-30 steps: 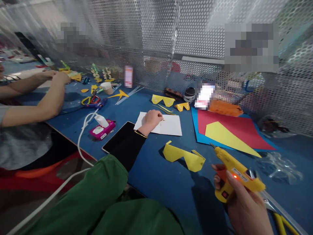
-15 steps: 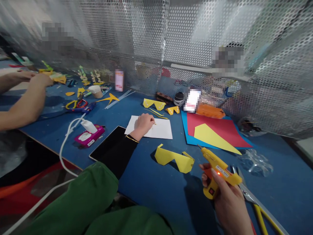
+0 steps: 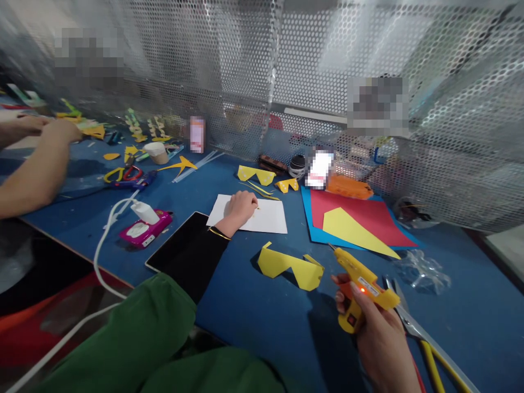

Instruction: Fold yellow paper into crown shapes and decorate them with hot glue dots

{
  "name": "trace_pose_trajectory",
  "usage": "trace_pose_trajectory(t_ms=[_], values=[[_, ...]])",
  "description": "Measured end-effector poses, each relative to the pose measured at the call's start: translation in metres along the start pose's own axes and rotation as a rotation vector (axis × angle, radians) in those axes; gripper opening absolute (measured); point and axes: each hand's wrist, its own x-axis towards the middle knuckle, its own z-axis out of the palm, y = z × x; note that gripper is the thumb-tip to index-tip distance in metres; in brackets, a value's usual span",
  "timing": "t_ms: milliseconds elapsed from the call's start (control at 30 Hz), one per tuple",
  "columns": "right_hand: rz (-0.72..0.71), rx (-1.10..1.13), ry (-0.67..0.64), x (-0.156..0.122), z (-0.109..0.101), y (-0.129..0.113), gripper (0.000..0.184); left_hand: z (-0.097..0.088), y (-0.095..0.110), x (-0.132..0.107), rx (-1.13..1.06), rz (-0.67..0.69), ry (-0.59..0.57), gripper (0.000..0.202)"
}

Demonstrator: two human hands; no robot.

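Note:
My right hand (image 3: 374, 316) is wrapped round a yellow hot glue gun (image 3: 360, 278), its nozzle pointing up and left and a small light glowing on its side. Over a white sheet of paper (image 3: 270, 215) rests my left hand (image 3: 242, 207), fingers curled together. Tiny specks lie by its fingertips; what the fingers pinch, if anything, is hidden. Between the two hands stand yellow paper glasses (image 3: 290, 267) with folded side arms. Farther back are yellow glasses with pale dots (image 3: 256, 175) and a smaller orange-yellow pair (image 3: 287, 185).
Red paper (image 3: 368, 218) and yellow paper (image 3: 347, 229) overlap on blue paper (image 3: 307, 218). Scissors (image 3: 413, 325) lie under my right wrist. A black tablet (image 3: 176, 243), a purple power adapter (image 3: 147, 229) and a white cable (image 3: 98, 251) sit left. Another person's arms (image 3: 45, 158) work at far left.
The view has shifted slightly, moving most things a little to the left. Both hands keep almost the same pose, the glue gun still in my right hand.

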Motion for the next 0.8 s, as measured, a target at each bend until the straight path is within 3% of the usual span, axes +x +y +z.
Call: trace_pose_trajectory(t_ms=[533, 667, 800], values=[[0.01, -0.016, -0.012, -0.001, 0.0, 0.0, 0.046, -0.005, 0.0, 0.005, -0.288, -0.09, 0.059, 0.01], [-0.001, -0.023, -0.007, 0.0, 0.0, 0.0, 0.044, -0.017, 0.012, 0.001, -0.415, -0.051, 0.081, 0.014], [0.001, -0.013, -0.03, 0.002, -0.001, 0.002, 0.045, -0.028, 0.034, -0.014, -0.606, 0.003, 0.025, 0.007]])
